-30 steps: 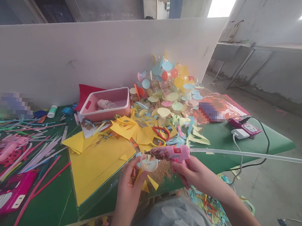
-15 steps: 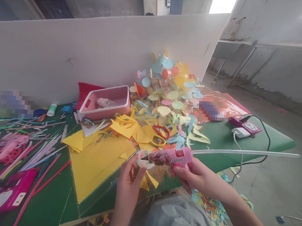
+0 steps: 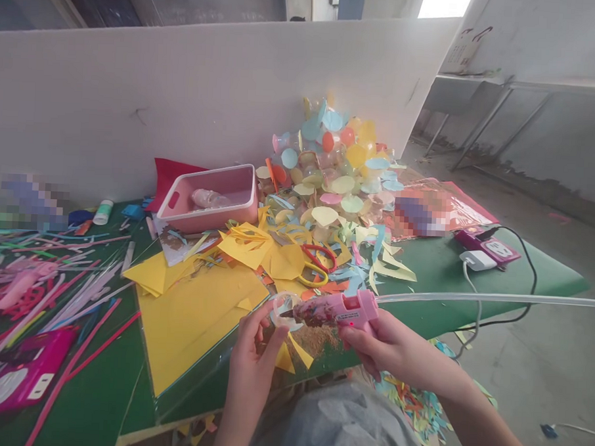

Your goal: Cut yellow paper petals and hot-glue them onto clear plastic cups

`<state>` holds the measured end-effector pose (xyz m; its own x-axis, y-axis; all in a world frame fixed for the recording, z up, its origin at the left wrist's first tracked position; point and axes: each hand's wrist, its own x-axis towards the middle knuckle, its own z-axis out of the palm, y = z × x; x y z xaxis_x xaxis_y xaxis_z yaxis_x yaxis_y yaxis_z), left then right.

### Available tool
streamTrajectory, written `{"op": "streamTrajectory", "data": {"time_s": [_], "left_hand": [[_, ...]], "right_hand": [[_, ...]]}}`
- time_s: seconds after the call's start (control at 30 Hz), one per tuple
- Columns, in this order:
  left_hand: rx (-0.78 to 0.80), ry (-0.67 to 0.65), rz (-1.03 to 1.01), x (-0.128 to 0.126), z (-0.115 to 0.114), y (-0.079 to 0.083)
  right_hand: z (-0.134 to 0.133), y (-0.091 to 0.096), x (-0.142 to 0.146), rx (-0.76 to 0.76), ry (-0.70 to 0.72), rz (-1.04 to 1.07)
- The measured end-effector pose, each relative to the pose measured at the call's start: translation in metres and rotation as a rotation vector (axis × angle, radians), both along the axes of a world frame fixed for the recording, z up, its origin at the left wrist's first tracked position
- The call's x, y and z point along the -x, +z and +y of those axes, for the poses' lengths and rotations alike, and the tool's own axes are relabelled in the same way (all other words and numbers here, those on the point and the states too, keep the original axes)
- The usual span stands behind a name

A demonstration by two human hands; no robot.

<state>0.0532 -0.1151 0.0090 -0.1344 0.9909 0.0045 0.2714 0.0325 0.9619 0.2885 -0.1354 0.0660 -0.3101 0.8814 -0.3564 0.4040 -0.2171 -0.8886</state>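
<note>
Two bare hands: left hand (image 3: 251, 372) pinching a clear plastic disc (image 3: 284, 306), right hand (image 3: 395, 345) gripping a pink hot glue gun (image 3: 345, 310), nozzle (image 3: 284, 313) at the disc's rim.

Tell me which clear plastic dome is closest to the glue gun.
The clear plastic dome held in the left hand, right at the pink glue gun's nozzle; the others lie heaped against the white partition.

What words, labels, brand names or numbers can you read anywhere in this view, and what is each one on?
No text is clear enough to quote.
Pink hot glue gun: small marks on its body, too small to read.
Wall sheet: dark characters, too blurred to read.
Green-capped white tube: label too small to read.
</note>
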Motion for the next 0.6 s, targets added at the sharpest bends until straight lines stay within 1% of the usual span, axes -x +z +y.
{"op": "streamTrajectory", "data": {"time_s": [0.27, 0.4, 0.43, 0.5, 0.6], "left_hand": [[0.016, 0.014, -0.007, -0.001, 0.001, -0.002], [0.031, 0.077, -0.016, 0.002, 0.002, -0.001], [0.038, 0.104, -0.017, 0.004, 0.002, -0.001], [0.061, 0.163, -0.021, 0.009, 0.003, 0.000], [0.074, 0.240, -0.014, 0.017, 0.007, 0.002]], "right_hand": [[0.001, 0.002, -0.003, 0.004, 0.014, 0.010], [0.002, 0.005, -0.006, 0.019, -0.004, 0.050], [0.003, 0.006, -0.008, 0.017, -0.033, 0.050], [0.006, 0.004, -0.016, -0.005, -0.141, 0.013], [0.015, -0.002, -0.037, -0.115, -0.359, -0.173]]}}
